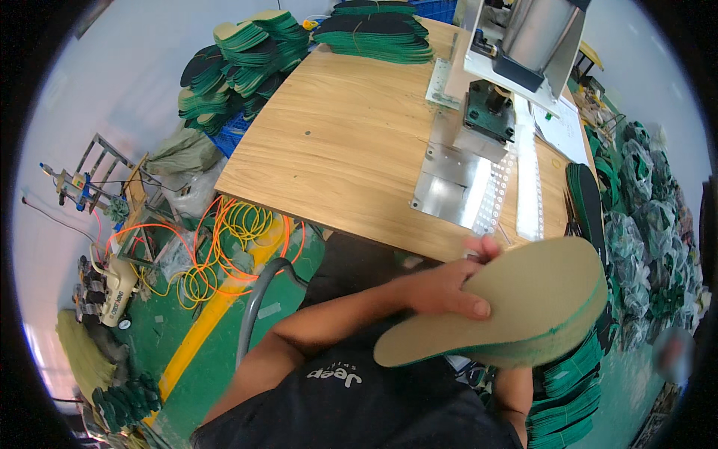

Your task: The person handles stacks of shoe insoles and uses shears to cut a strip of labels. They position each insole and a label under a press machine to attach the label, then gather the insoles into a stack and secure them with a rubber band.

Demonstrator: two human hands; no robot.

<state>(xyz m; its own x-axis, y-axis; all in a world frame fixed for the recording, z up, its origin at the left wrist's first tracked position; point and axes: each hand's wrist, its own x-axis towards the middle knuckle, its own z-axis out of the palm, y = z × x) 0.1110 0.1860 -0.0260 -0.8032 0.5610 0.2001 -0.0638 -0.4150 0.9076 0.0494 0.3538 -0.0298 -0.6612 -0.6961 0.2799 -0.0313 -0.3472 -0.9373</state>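
Bare forearms, no sleeves reaching the wrists, black short-sleeved shirt with small white chest print, bare hands without gloves

A tan insole with a green edge lies flat side up, nearly level, its toe end pointing right and its narrower heel end toward the lower left. It hangs in the air below the near edge of the worktop, above a stack of green insoles.

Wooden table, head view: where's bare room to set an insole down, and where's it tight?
The wooden table is bare across its left and middle, from the near edge up to the stack of green insoles at the far edge. The right is crowded: the press machine, its metal plate and white perforated strips. The left hand holds a tan insole off the near right corner.
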